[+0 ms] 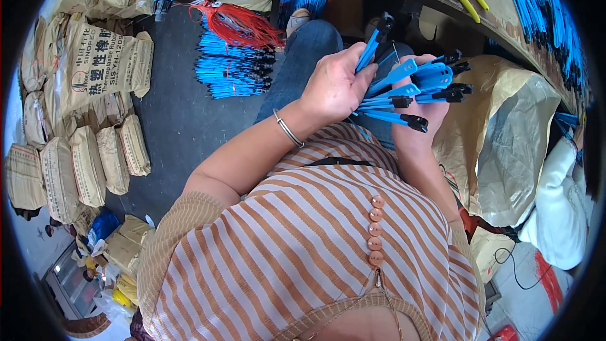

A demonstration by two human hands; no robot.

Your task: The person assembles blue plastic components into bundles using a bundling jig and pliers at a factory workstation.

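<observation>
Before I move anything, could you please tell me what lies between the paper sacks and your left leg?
The head view shows dark floor, then bundles of blue strips and a bunch of red strands.

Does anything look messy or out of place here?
Yes, mildly: the red strands splay loosely by the blue bundles on the dark surface, untidy beside those neater rows. The held blue strips also fan out unevenly.

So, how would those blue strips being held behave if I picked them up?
The blue strips look fairly stiff, since they stick out straight. Each is probably light, being thin, and the bunch might splay, as its ends fan apart.
</observation>
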